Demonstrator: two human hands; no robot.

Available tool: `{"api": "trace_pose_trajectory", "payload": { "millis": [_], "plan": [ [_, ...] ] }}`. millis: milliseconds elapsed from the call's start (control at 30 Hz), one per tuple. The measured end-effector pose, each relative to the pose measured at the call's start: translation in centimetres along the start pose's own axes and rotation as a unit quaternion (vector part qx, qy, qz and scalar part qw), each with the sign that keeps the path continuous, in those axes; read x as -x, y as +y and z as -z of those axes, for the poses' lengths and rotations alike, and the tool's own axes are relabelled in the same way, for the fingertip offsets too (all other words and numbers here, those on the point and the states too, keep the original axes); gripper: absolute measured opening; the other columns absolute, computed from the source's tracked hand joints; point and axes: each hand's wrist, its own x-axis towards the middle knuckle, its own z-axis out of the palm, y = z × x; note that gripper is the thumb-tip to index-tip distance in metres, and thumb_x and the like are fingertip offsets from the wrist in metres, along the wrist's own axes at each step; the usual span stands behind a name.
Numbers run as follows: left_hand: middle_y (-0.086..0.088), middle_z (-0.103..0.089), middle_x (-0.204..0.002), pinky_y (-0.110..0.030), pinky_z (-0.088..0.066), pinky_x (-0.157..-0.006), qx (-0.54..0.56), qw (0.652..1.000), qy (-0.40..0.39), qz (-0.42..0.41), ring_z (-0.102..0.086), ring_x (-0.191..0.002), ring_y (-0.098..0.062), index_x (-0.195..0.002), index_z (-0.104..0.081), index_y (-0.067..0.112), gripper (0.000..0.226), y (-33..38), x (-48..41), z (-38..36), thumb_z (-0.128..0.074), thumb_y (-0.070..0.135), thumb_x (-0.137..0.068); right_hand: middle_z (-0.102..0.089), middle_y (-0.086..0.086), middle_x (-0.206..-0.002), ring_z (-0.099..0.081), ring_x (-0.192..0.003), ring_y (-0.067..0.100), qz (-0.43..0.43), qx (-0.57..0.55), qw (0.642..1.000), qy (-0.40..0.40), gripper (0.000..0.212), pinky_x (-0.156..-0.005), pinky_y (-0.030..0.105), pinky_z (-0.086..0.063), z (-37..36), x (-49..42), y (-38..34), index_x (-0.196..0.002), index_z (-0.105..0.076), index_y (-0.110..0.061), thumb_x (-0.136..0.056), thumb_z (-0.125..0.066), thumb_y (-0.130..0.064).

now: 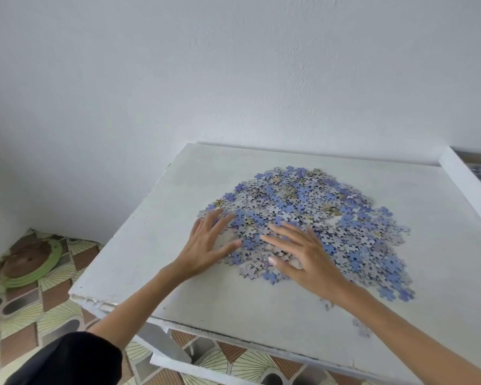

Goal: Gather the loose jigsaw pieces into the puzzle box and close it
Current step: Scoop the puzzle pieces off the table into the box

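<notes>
Both hands flat, fingers spread: left hand, right hand on the puzzle pile mid-table; gathering step; box, probably, far right; next: scoop handfuls over.

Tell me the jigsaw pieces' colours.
Jigsaw pieces: blue and patterned grey, few tan; head view.

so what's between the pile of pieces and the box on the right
Nothing. In the head view, only a bare strip of the white table separates the pile of pieces from the box.
</notes>
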Motion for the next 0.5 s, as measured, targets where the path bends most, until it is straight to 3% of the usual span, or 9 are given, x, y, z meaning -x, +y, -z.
{"api": "trace_pose_trajectory", "payload": {
  "millis": [100, 233, 400, 500],
  "plan": [
    [0.004, -0.007, -0.155, -0.051, 0.004, -0.115, -0.083, 0.995, -0.022, -0.050, 0.001, -0.143, -0.015, -0.141, -0.009, 0.047, 0.087, 0.9, -0.5, -1.0, -0.018, 0.090, -0.066, -0.007, -0.023, -0.150, 0.004, -0.137, -0.007, -0.045, 0.025, 0.998, -0.039, 0.069, -0.115, 0.037, 0.006, 2.3, 3.2, 2.4, -0.132, -0.020, -0.055, -0.070, -0.016, -0.085],
    [0.004, -0.009, -0.155, -0.056, 0.013, -0.111, -0.161, 0.980, 0.000, -0.115, 0.005, -0.144, -0.021, -0.144, -0.013, 0.042, 0.098, 2.3, -1.1, -2.1, -0.021, 0.093, -0.061, 0.013, -0.024, -0.151, 0.020, -0.137, 0.000, -0.046, 0.072, 0.992, -0.097, 0.079, -0.113, 0.039, 0.014, 3.5, 7.3, 3.5, -0.135, -0.002, -0.060, -0.064, -0.018, -0.091],
    [0.001, -0.007, -0.156, -0.055, 0.015, -0.110, -0.177, 0.967, -0.005, -0.184, 0.009, -0.144, -0.021, -0.146, -0.013, 0.040, 0.099, 4.1, -1.8, -3.4, -0.032, 0.090, -0.063, 0.026, -0.017, -0.149, 0.027, -0.137, 0.009, -0.049, 0.143, 0.982, -0.109, 0.095, -0.112, 0.036, 0.019, 3.2, 10.1, 3.8, -0.139, 0.015, -0.048, -0.063, -0.022, -0.090],
    [0.003, -0.003, -0.156, -0.053, 0.015, -0.111, -0.183, 0.966, -0.015, -0.180, 0.013, -0.143, -0.017, -0.146, -0.007, 0.041, 0.096, 4.7, -2.3, -3.9, -0.030, 0.089, -0.066, 0.025, -0.013, -0.150, 0.025, -0.138, 0.011, -0.065, 0.177, 0.979, -0.075, 0.092, -0.111, 0.036, 0.018, 2.3, 10.2, 3.9, -0.142, 0.015, -0.042, -0.070, -0.021, -0.087]
  ]
}}
